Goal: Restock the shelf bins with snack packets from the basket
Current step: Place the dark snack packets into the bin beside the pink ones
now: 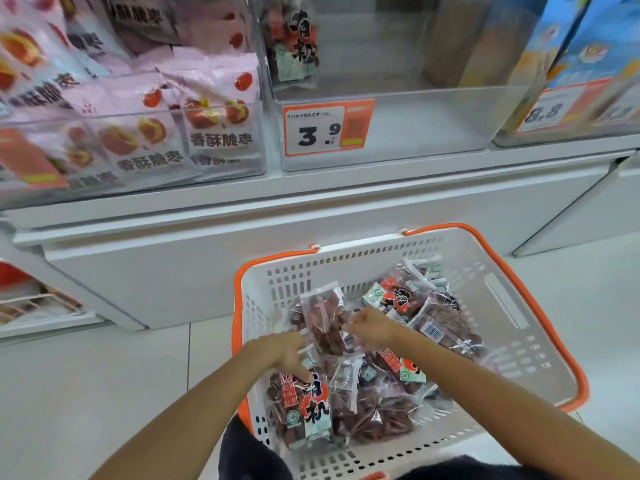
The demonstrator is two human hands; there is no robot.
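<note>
A white basket (519, 296) with orange rim and handles stands on the floor below the shelf, filled with several clear packets of red dates. My left hand (287, 355) and my right hand (370, 323) both grip one upright date packet (323, 317) over the basket's left side. Another date packet (304, 407) lies under my left hand. On the shelf above, the middle clear bin (415, 133) with a 3.9 price tag holds a single date packet (294, 46) standing at its back left.
The left bin (138, 140) is full of pink crispy-date bags. At the right, another bin (571, 109) holds blue boxes and an 8.8 tag. A white shelf ledge (311, 202) juts out between the bins and the basket. Pale floor tiles surround the basket.
</note>
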